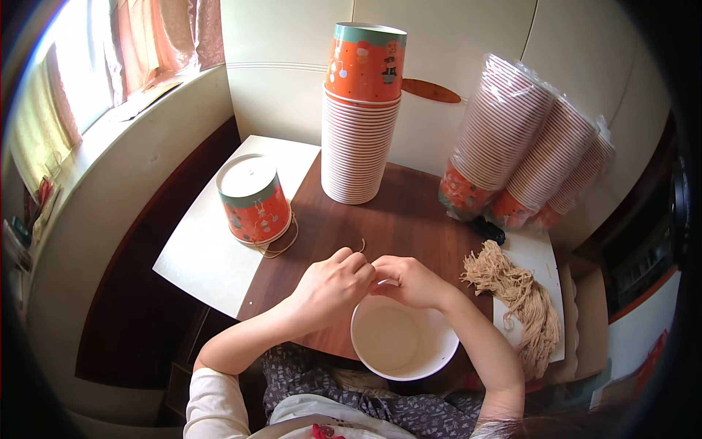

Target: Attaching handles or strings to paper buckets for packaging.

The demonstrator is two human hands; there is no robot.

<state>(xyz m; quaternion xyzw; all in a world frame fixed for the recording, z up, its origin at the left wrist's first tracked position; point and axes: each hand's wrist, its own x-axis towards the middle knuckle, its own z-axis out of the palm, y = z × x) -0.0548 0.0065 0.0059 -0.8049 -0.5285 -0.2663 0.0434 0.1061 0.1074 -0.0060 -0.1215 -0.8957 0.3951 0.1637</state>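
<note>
Head view: open paper bucket, white inside, at the near edge of the table, so I'll place everything off that. Both hands meet over its far rim. Left hand is curled tight; can't see what's inside, though a short string end pokes up just beyond the open bucket. Right hand has its thumb and fingers down by the rim, but can't tell if they're gripping.

Progress, my read: the upturned bucket, beyond and left of the open bucket, has a cord loop by its rim, so it looks done. The open bucket shows no full loop, so probably midway. Everything else looks untouched.

Counts: one open bucket, one upturned (maybe more nested under it), one tall stack behind the open bucket, too many rims to count reliably. Three plastic-wrapped sleeves beyond it to the right, one tan string bundle right of it.
</note>
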